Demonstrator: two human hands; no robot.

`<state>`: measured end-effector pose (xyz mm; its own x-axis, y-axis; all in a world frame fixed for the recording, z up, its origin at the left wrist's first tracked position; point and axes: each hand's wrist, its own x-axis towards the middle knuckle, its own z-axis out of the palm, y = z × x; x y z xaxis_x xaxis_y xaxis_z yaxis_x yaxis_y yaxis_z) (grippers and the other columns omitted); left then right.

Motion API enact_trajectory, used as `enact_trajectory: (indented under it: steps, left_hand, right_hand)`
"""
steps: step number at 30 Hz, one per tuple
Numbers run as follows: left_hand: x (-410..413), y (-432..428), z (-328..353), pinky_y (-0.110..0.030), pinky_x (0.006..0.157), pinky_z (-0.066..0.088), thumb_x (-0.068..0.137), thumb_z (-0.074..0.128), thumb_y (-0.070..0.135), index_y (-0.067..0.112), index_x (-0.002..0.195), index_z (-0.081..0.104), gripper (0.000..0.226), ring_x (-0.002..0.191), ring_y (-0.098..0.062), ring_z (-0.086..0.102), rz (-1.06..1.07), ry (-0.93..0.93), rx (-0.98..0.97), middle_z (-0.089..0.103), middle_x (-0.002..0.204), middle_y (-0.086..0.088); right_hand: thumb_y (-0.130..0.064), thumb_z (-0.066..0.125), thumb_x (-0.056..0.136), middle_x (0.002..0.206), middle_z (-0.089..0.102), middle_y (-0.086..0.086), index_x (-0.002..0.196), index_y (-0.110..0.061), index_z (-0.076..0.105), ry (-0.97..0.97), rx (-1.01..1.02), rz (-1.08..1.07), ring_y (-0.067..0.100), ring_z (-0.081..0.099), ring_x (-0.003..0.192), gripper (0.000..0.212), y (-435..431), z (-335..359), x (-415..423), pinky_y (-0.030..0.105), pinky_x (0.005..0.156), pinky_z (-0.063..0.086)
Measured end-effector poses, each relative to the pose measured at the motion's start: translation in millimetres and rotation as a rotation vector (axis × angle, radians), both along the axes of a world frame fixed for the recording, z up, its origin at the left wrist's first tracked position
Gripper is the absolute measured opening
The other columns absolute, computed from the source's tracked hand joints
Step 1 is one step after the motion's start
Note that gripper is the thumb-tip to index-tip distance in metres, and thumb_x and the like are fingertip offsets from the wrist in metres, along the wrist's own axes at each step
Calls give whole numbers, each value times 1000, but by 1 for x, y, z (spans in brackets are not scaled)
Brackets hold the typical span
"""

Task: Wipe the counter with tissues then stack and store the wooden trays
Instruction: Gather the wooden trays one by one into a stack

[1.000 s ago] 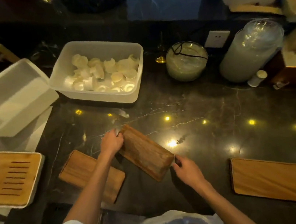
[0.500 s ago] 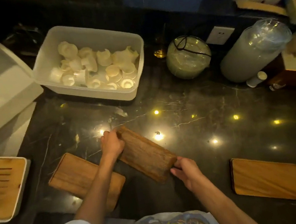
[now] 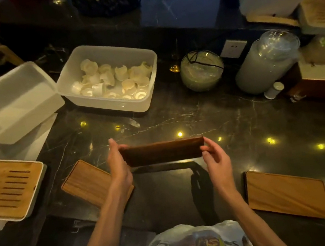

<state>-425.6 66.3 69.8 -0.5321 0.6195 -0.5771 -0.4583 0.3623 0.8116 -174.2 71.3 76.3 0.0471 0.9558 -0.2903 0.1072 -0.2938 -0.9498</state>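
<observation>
Head view: left hand (image 3: 119, 168) and right hand (image 3: 216, 160) grip dark tray (image 3: 163, 152) ends, raised level.

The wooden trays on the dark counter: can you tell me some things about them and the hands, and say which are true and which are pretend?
1. Both hands hold the dark brown wooden tray by its ends, the left hand on one and the right hand on the other. True.
2. The held tray lies flat on the black marble counter. False: it is lifted off the counter.
3. A light wooden tray lies on the counter by the left arm, and another light wooden tray lies to the right. True.
4. The three trays are already stacked. False: all three are apart.
5. The white plastic tub is empty. False: it holds small pale pieces.
</observation>
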Motion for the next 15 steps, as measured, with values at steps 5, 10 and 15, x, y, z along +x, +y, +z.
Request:
enact_trajectory:
  steps: [5,10,15]
  left_hand:
    - [53,-16,5,-37,84,50,94,56,12,16,91,63,9,90,-14,59,151,-8,62,63,91,-1]
    - [104,-29,10,-36,91,53,95,47,-3,25,137,51,51,115,-11,56,5,31,141,54,131,6]
    - [161,-41,-9,-32,90,57,89,53,-5,20,134,51,51,112,-13,65,-326,-127,184,66,123,2]
  right_hand:
    - [-12,47,99,115,68,-5,111,-17,66,0,289,-28,6,62,112,24,-22,7,55,19,91,52]
    - [-19,51,99,91,69,-9,98,-20,64,-13,70,-49,12,66,90,13,-42,-14,123,27,74,54]
    - [-26,65,90,89,72,-1,119,-31,54,23,-118,-64,12,71,84,31,-72,-48,209,19,64,57]
